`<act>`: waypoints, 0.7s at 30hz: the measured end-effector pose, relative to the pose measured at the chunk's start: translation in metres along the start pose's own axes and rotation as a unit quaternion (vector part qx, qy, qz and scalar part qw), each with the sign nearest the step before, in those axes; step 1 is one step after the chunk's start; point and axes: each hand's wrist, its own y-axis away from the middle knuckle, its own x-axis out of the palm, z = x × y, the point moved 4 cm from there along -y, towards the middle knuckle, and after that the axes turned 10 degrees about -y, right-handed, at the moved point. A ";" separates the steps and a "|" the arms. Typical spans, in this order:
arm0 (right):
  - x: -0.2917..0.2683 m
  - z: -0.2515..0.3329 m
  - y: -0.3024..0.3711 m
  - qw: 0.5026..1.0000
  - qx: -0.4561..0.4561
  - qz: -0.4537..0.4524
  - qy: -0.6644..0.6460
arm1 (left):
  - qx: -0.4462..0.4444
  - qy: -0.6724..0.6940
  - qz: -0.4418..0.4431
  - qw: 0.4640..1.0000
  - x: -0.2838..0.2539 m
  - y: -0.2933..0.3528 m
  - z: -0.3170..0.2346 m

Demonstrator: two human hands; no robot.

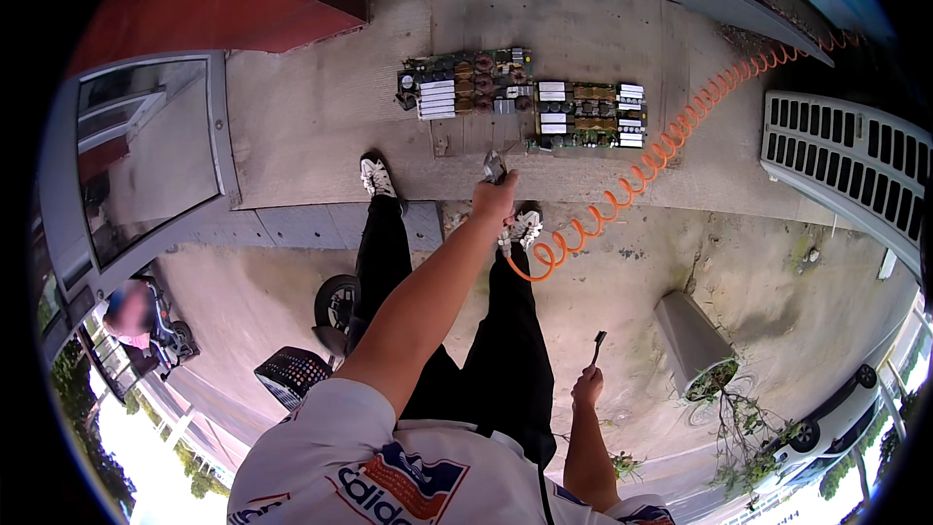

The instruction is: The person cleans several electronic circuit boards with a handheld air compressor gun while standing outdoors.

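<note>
My left hand (494,200) is stretched forward, closed around a metal air blow gun (495,167). An orange coiled hose (622,196) joins the gun below the hand. The nozzle end points toward two circuit boards lying on the concrete, apart from them. The left board (486,87) carries copper coils and white blocks; the right board (591,115) has white blocks at both ends. Held out to the right and lower, my right hand (588,386) grips the handle of a small dark-bristled brush (600,339), away from the boards.
My shoes stand near a step edge (340,224). At right are a white slatted unit (844,148), a tapered planter (692,335) with a leafy plant, and a parked car (831,418). A framed glass door (151,151), a wheel (337,303) and a person on a scooter (146,326) are left.
</note>
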 end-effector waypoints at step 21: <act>0.017 0.062 0.006 0.995 -0.071 0.075 0.001 | 0.008 0.141 -0.126 0.982 -0.225 -0.081 -0.006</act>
